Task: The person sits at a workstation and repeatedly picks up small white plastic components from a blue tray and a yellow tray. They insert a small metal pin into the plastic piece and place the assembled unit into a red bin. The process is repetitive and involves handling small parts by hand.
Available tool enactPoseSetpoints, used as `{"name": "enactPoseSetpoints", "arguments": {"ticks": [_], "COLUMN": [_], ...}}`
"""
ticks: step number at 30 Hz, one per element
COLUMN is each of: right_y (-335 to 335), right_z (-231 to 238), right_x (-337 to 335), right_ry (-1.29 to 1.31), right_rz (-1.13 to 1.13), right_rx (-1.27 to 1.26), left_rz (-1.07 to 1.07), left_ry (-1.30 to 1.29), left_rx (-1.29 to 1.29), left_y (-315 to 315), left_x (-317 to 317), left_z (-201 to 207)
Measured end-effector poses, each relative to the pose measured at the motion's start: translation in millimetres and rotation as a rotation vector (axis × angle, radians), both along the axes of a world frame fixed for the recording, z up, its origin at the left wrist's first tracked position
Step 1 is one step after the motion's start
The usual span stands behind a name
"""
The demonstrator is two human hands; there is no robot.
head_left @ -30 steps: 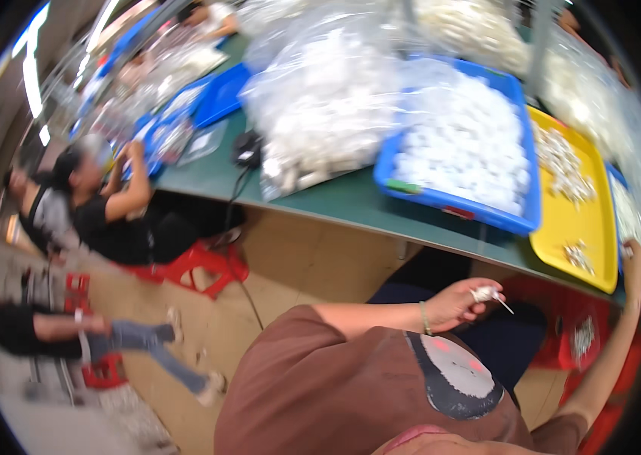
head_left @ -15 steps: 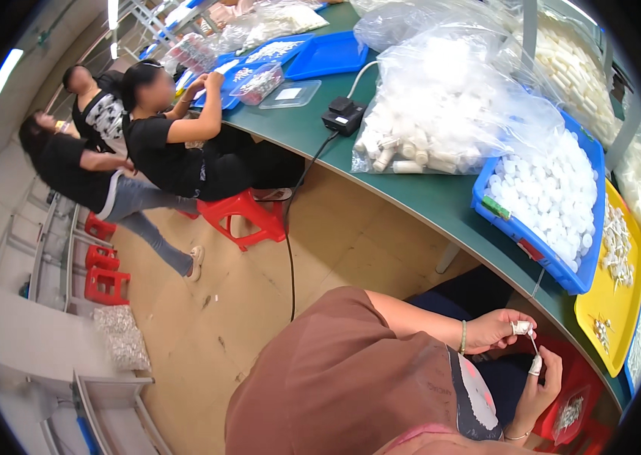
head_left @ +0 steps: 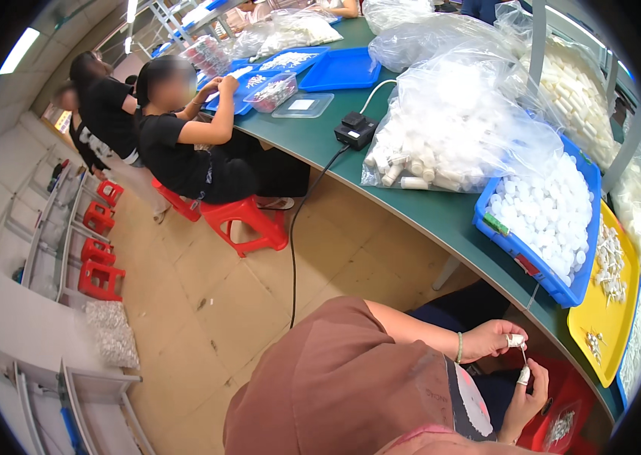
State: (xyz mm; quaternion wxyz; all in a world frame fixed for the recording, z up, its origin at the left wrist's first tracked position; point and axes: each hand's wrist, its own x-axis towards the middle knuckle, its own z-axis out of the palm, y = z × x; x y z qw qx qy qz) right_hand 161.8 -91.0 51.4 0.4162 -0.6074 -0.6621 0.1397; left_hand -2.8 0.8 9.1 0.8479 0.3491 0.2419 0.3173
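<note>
My left hand (head_left: pixel 490 340) is closed in a pinch near the table's edge, with white tape or a cover on a fingertip. Just below it, my right hand (head_left: pixel 529 394) also pinches, and it too has a white wrap on a finger. Between the two sets of fingertips runs a thin pale stick-like piece (head_left: pixel 524 355), both hands gripping its ends; its exact kind is too small to make out. The yellow tray (head_left: pixel 583 315), holding small white pieces with thin stems, lies nearest the hands. Beside that tray stands a blue bin (head_left: pixel 481 210) of white translucent caps.
A big clear bag (head_left: pixel 442 114) of white cylindrical parts rests on the green table (head_left: pixel 404 205). Near it sits a black power adapter (head_left: pixel 355 130), its cable hanging to the floor. A co-worker (head_left: pixel 176 144) sits on a red stool (head_left: pixel 248 225). A small clear bag (head_left: pixel 561 426) lies by my right hand.
The whole view has shifted slightly. Both hands still pinch the thin piece, a little closer together. In the background, the standing people have changed position.
</note>
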Motion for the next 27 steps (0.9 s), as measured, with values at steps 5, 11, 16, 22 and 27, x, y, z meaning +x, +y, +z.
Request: {"name": "enactPoseSetpoints", "arguments": {"ticks": [5, 11, 16, 22, 27], "right_y": [-5.8, 4.9, -2.1, -0.8, 4.8], "right_z": [7.9, 14.2, 3.7, 1.9, 1.7], "right_x": [-8.4, -4.8, 1.8, 7.0, 6.3], "right_ry": [-0.032, -0.003, 0.105, -0.094, -0.162], "right_rz": [-0.063, -0.033, -0.048, -0.041, -0.032], "right_rx": [0.08, 0.042, 0.025, 0.127, 0.236], "left_rz": [-0.007, 0.007, -0.005, 0.008, -0.022], "left_ry": [-0.068, -0.137, -0.113, -0.032, 0.035], "left_rx": [-0.116, -0.113, -0.14, -0.114, -0.045], "left_y": [-3.1, -1.1, -0.3, 0.7, -5.5], "left_x": [4.5, -1.8, -1.9, 2.1, 1.1], "left_z": [-5.3, -15.2, -13.2, -9.9, -15.6]}}
